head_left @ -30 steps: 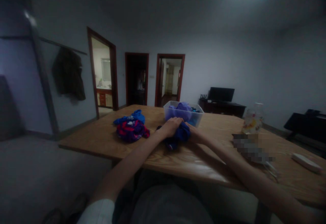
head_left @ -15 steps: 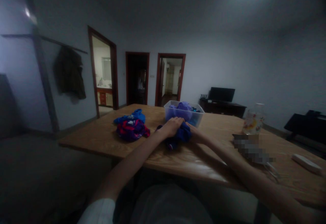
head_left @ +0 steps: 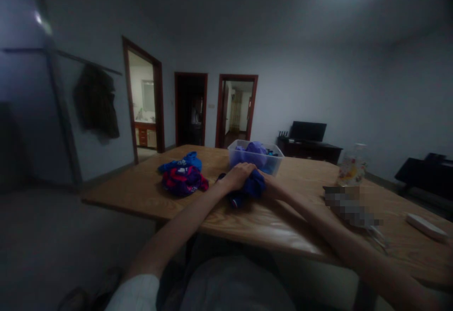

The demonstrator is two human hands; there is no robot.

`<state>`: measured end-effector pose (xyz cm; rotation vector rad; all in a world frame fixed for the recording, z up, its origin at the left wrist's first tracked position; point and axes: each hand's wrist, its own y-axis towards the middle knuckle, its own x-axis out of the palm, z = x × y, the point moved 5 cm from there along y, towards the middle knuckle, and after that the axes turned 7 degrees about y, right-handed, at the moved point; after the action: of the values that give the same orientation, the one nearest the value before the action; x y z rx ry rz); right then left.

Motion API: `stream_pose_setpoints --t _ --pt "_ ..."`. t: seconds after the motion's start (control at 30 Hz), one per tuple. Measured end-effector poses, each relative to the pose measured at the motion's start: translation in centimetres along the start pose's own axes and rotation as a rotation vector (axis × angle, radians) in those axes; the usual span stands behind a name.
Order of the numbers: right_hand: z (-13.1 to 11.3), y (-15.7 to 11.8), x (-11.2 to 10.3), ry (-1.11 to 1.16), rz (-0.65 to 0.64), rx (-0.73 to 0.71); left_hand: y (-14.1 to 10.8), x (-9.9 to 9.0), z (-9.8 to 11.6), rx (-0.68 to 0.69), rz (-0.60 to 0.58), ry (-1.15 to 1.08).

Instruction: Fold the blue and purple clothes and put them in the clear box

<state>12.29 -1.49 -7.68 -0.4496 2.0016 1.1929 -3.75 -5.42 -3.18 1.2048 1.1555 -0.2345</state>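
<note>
A dark blue cloth (head_left: 254,184) lies bunched on the wooden table (head_left: 134,193), in front of a clear plastic bin (head_left: 274,165) that holds purple and blue cloths. From the left, my left hand (head_left: 241,174) is closed on the top of the dark blue cloth, fingers pressed together. My right hand (head_left: 268,181) grips the right side of the same cloth, its fingers partly hidden behind it. To the left, a red and purple cloth (head_left: 182,181) lies against a bright blue cloth (head_left: 193,160).
On the table's right side stand a clear jug with a flower pattern (head_left: 352,167), a blurred-out flat object (head_left: 350,207) and a white oblong item (head_left: 426,227). A television (head_left: 307,130) stands on a dark cabinet by the far wall.
The lower end of the dark blue cloth has shifted slightly. Both hands stay in almost the same place on it.
</note>
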Motion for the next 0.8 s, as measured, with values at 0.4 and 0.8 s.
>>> stream_pose_setpoints --t 0.4,0.8 --pt "2.0 -1.4 0.2 -0.103 0.097 0.006 -0.6 2.8 -4.0 0.094 0.076 -0.483" --pt "-0.3 -1.0 -0.5 -0.086 0.104 0.041 -0.9 4.0 -5.8 0.024 -0.094 -0.708"
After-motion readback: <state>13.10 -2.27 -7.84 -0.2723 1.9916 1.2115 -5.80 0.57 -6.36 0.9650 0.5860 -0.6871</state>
